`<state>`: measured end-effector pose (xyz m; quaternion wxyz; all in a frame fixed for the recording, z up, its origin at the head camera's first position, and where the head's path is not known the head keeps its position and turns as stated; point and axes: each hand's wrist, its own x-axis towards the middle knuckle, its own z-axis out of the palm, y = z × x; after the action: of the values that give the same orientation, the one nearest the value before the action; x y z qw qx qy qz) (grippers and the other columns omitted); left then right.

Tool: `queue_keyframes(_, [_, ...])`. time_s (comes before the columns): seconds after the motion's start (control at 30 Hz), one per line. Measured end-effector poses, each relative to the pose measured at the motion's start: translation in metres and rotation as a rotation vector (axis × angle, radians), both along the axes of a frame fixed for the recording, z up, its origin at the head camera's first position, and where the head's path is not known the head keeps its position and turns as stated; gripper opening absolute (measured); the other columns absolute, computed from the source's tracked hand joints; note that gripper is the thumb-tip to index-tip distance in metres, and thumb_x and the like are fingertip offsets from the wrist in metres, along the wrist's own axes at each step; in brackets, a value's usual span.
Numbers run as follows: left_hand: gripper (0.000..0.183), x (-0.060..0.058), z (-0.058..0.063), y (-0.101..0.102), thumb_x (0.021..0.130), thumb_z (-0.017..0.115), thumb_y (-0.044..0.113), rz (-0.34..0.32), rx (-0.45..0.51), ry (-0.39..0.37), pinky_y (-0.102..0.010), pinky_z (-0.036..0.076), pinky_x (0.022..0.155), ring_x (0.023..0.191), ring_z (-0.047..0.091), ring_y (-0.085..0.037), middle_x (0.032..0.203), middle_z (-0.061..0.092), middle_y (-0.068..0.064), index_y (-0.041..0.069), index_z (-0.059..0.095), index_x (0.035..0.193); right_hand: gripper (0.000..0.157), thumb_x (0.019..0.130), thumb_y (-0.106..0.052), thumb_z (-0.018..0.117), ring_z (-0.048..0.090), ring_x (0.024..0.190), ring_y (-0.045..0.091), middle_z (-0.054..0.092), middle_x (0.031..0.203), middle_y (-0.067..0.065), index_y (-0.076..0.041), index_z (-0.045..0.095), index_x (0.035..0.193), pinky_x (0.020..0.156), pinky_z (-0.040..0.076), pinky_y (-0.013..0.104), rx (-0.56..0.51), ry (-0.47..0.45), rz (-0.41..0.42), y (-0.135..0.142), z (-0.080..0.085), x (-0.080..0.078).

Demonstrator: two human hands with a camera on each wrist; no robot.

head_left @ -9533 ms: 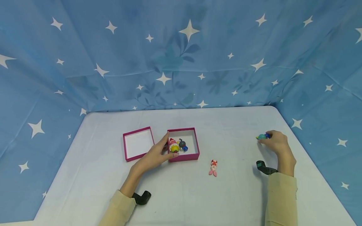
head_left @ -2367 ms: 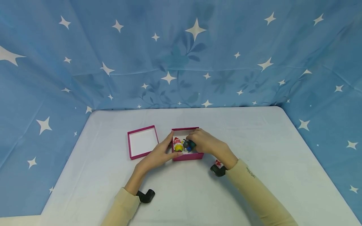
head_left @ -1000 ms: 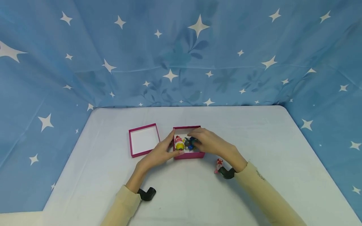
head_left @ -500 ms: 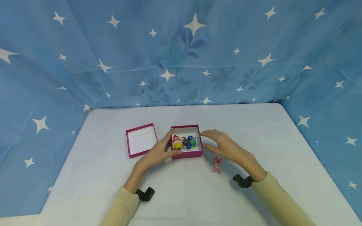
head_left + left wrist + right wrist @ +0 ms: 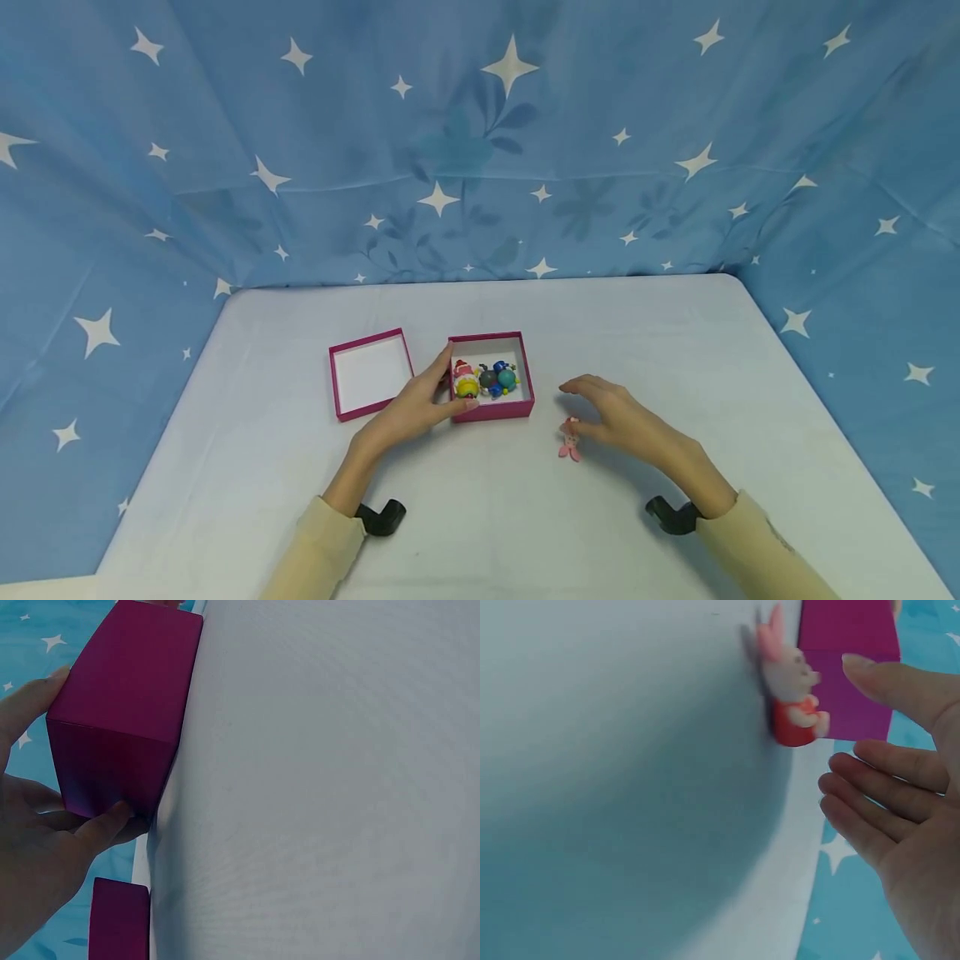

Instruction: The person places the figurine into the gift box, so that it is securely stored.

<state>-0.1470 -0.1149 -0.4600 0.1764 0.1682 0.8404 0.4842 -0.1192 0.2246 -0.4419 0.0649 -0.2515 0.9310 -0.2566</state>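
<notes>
My left hand [image 5: 408,414] holds the magenta box [image 5: 493,412] at its left side, thumb at the front wall and fingers along the left wall. Inside the box lie a pink-and-yellow figurine [image 5: 466,383], a dark-headed figurine [image 5: 488,379] and a teal-and-blue one [image 5: 507,380]. Right of the box, my right hand [image 5: 633,427] hovers with fingers spread, its thumb overlapping a small rabbit figurine [image 5: 569,450] in the head view. Seen from the right wrist, the pink-eared rabbit in red [image 5: 793,724] stands apart from the fingertips, nothing in that hand.
A shallow magenta-edged lid [image 5: 371,376] lies inside-up on the white table [image 5: 637,333], left of the box and close to my left hand. Blue star-patterned curtain [image 5: 480,167] walls the back and both sides.
The teal-and-blue figurine, earlier in my right hand at the table's right, now lies in the box. My right hand has let go and moved right and nearer, over the rabbit. Left hand stays put.
</notes>
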Motion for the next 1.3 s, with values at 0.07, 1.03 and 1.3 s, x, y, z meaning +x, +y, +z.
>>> queue_keyframes(0.07, [0.104,0.000,0.000,0.000,0.094,0.075,0.042,-0.001,0.002,-0.001,-0.048,0.034,0.122,0.154,0.032,-0.027,0.173,0.016,-0.007,0.017,0.005,0.167,0.056,0.085,-0.022,0.085,0.062,0.125,0.037,0.066,0.132,0.016,0.001,0.065,0.132,0.099,0.056,0.052,0.006,-0.022,-0.019,0.002,-0.004,0.004])
queue_keyframes(1.03, [0.104,0.001,-0.001,-0.002,0.093,0.075,0.045,-0.003,0.024,-0.008,-0.047,0.034,0.123,0.153,0.033,-0.026,0.173,0.016,-0.003,0.021,0.005,0.167,0.063,0.079,-0.023,0.091,0.063,0.117,0.029,0.063,0.128,0.013,0.002,0.065,0.130,0.098,0.057,0.045,0.048,0.160,-0.060,0.001,-0.026,0.042])
queue_keyframes(1.3, [0.104,0.001,-0.001,-0.002,0.093,0.075,0.045,-0.005,0.026,-0.011,-0.047,0.033,0.123,0.154,0.032,-0.026,0.173,0.016,-0.004,0.022,0.005,0.167,0.063,0.078,-0.020,0.091,0.065,0.114,0.028,0.065,0.126,0.014,0.002,0.065,0.131,0.096,0.059,0.044,0.073,0.155,-0.019,0.002,-0.023,0.042])
